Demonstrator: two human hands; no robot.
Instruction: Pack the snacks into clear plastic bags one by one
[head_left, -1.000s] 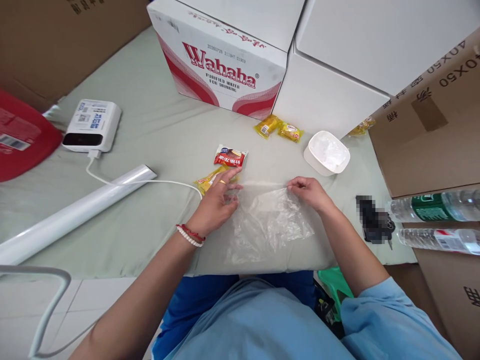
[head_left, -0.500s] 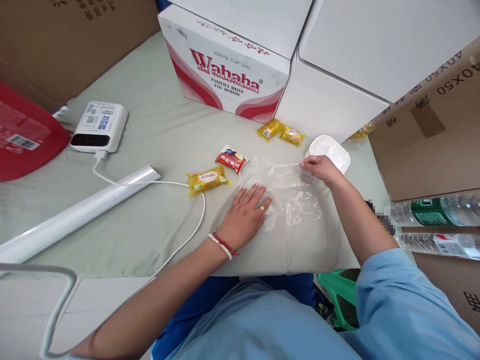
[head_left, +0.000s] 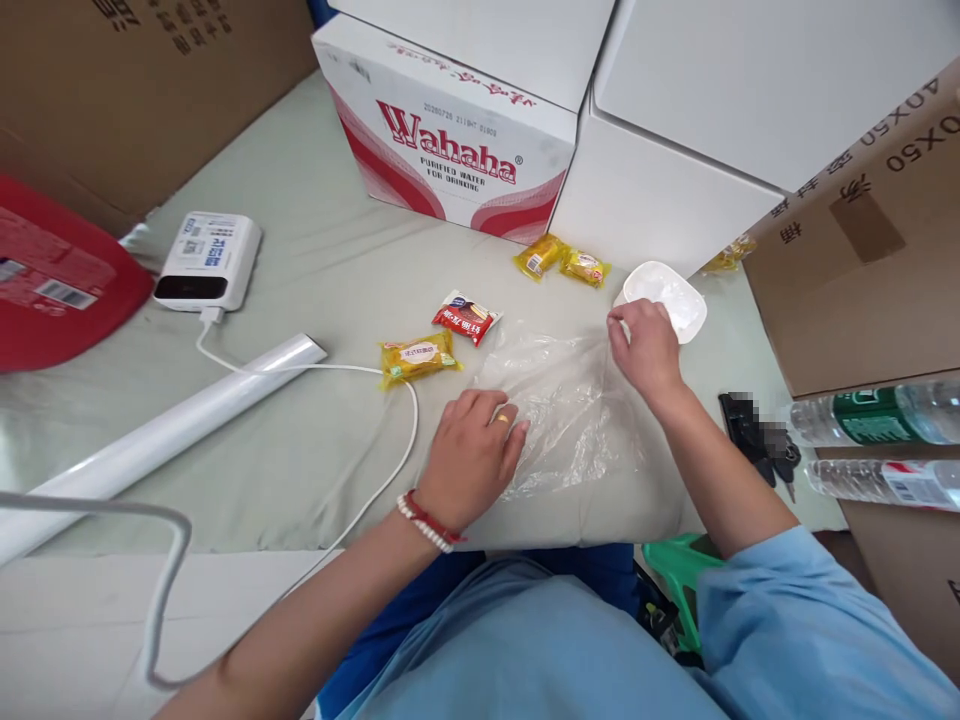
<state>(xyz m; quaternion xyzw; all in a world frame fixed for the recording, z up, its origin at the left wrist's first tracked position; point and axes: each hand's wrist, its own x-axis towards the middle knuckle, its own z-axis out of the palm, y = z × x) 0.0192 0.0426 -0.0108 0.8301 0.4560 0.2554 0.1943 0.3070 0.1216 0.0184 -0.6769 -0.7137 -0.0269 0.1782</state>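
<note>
The left hand [head_left: 472,450], fingers curled, is at the left side of a clear plastic bag [head_left: 559,420]; the right hand [head_left: 646,345] has its fingertips at the far right corner, their grip unclear. Beyond the left hand lie a yellow packet [head_left: 420,355] and a red packet [head_left: 465,317]. A white tub [head_left: 700,318] stands just beyond the right hand.

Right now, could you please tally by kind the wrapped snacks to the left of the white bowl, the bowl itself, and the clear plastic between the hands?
Yellow packets: 3
Red packet: 1
White bowl: 1
Clear plastic piece: 1
Total: 6
</note>
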